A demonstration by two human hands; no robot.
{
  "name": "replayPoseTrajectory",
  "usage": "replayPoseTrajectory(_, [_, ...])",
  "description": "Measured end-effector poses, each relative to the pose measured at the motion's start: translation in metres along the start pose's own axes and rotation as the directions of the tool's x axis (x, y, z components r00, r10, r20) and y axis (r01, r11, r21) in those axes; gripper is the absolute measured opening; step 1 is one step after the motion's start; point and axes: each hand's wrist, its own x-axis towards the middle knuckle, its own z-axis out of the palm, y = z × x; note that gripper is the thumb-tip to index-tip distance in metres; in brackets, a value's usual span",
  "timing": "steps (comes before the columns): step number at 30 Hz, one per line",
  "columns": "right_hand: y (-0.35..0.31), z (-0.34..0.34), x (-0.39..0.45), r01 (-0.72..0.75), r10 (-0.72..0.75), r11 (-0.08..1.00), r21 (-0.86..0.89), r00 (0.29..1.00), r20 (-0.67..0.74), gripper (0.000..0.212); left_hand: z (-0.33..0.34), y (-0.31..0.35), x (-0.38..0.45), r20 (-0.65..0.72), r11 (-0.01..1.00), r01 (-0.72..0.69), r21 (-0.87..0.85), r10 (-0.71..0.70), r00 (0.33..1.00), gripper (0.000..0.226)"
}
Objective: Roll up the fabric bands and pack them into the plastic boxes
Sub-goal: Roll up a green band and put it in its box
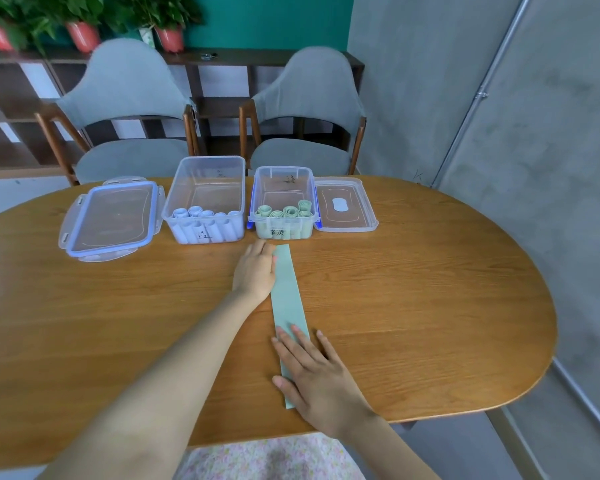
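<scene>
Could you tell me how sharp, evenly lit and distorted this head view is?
Head view: soft, even light, faint shadows beneath the hands; the green band and both boxes are sharp; the plants are blurred; wide-angle bending curves the table edge and the wall pipe.

Flat green band (287, 292) before boxes (282, 202)

This looks like a meeting or break room in an office, or possibly a tidy dining corner; I cannot tell which. A long oval wooden table (430, 271) fills the middle. At twelve o'clock two grey upholstered chairs (305, 109) with wooden arms stand pushed up to its far edge. Behind them, a low dark open shelf unit (222, 84) runs along a teal wall (267, 19), with potted green plants (84, 26) in pink pots on top at eleven o'clock. At two o'clock stands a rough grey concrete-look wall (413, 81) with a metal conduit pipe (482, 95).
</scene>
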Motion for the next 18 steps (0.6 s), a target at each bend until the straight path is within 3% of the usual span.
replayPoseTrajectory(2, [0.000, -0.003, 0.000, 0.001, -0.001, 1.000, 0.014, 1.000, 0.006, 0.055, -0.001, 0.001, 0.000, 0.035, 1.000, 0.022, -0.022, -0.021, 0.999, 0.024])
replayPoseTrajectory(4, [0.001, -0.010, -0.002, 0.010, -0.007, 0.990, 0.139, 1.000, -0.025, 0.055, -0.007, 0.004, -0.001, 0.062, 0.996, 0.063, -0.057, -0.059, 0.996, 0.032])
replayPoseTrajectory(6, [0.007, -0.017, -0.008, -0.003, 0.009, 0.953, 0.302, 1.000, -0.019, 0.055, -0.018, 0.008, -0.007, 0.031, 0.996, 0.071, -0.053, -0.069, 0.997, 0.040])
replayPoseTrajectory(8, [0.014, -0.022, -0.021, 0.010, 0.020, 0.936, 0.352, 0.996, -0.081, 0.051, -0.035, 0.017, -0.021, -0.019, 0.996, 0.032, -0.089, -0.034, 0.999, 0.035])
replayPoseTrajectory(11, [0.026, -0.021, -0.042, 0.007, 0.035, 0.923, 0.385, 0.994, -0.102, 0.040, -0.067, 0.045, -0.071, 0.053, 0.943, -0.122, -0.310, 0.145, 0.988, 0.017])
replayPoseTrajectory(13, [0.029, -0.021, -0.050, 0.018, 0.025, 0.912, 0.410, 0.995, -0.101, 0.032, -0.087, 0.062, -0.118, 0.153, 0.905, -0.231, -0.358, 0.301, 0.941, 0.012])
replayPoseTrajectory(16, [0.027, -0.021, -0.053, 0.065, -0.002, 0.917, 0.394, 0.987, -0.158, 0.016, -0.098, 0.069, -0.176, 0.355, 0.912, -0.292, -0.288, 0.385, 0.852, 0.029])
replayPoseTrajectory(18, [0.022, -0.018, -0.053, 0.068, -0.002, 0.931, 0.357, 0.984, -0.180, 0.017, -0.096, 0.064, -0.194, 0.382, 0.917, -0.340, -0.207, 0.396, 0.835, 0.033])
